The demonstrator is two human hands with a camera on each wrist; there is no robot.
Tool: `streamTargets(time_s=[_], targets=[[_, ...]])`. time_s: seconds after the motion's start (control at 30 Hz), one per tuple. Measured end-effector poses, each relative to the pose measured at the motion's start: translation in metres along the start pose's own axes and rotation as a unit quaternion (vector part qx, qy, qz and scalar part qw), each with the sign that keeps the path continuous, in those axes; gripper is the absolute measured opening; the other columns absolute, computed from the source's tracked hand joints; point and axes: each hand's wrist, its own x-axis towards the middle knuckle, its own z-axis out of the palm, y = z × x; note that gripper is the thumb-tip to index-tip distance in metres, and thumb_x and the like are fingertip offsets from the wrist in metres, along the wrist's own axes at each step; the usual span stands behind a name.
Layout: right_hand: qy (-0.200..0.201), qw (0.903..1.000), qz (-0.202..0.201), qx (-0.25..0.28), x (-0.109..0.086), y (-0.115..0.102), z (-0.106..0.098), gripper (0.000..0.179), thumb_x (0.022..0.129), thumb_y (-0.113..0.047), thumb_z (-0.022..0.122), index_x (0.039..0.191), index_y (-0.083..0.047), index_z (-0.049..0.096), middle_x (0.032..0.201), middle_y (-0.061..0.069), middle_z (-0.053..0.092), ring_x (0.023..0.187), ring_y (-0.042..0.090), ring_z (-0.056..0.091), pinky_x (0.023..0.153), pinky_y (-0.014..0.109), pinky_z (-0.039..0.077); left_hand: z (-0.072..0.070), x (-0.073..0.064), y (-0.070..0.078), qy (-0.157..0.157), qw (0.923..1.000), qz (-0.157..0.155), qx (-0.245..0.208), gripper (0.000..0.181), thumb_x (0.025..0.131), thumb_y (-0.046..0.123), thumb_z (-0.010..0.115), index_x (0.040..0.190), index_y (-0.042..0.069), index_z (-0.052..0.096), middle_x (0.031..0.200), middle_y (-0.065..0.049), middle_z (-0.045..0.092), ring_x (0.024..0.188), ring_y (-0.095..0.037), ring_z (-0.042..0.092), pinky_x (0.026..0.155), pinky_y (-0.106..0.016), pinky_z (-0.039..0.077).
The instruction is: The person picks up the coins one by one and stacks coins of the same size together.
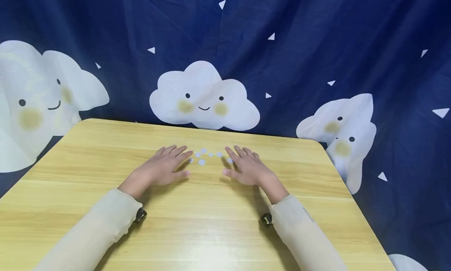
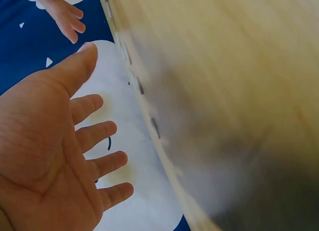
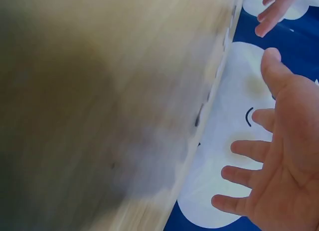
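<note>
Several small, flat, pale round discs, coin-like, lie scattered on the wooden table; one disc (image 1: 201, 162) is nearest the front of the group. To the left of them is my left hand (image 1: 163, 167), palm down with fingers spread, held above the tabletop. My right hand (image 1: 248, 167) mirrors it on the right side, and its fingers partly cover a disc (image 1: 230, 160). In the left wrist view the left palm (image 2: 50, 151) faces the camera with nothing in it. The right palm (image 3: 294, 161) is likewise bare in the right wrist view, its fingers apart.
The light wooden table (image 1: 211, 220) has rounded far corners. Behind it hangs a dark blue curtain (image 1: 317, 36) printed with white clouds and triangles. A black strap (image 1: 140, 215) shows under the left sleeve, and another strap (image 1: 266, 219) under the right.
</note>
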Motion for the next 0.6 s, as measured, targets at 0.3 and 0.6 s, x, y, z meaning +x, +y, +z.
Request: streamTargets(time_s=[0.3,0.6], targets=[[0.0,0.9995,-0.025,-0.016,0.014,-0.007,0.0,0.078,0.101,-0.053,0.059,0.162,-0.016,0.028,0.164,0.02,0.03,0.148,0.044,0.03,0.116,0.065,0.026,0.005,0.014,-0.002,0.033,0.9992,0.021,0.007,0.065,0.102,0.043,0.062,0.155,0.011,0.043,0.157,-0.017,0.043,0.141,-0.042,0.039,0.111,-0.065,0.032],[0.037,0.9961,-0.059,-0.054,0.033,-0.016,0.005,0.068,0.099,-0.047,0.066,0.154,-0.013,0.046,0.15,0.014,0.052,0.133,0.037,0.05,0.108,0.057,0.042,0.006,0.028,0.003,0.043,0.9986,0.03,-0.011,0.058,0.1,0.036,0.067,0.148,0.007,0.052,0.145,-0.016,0.054,0.126,-0.038,0.051,0.101,-0.06,0.043]])
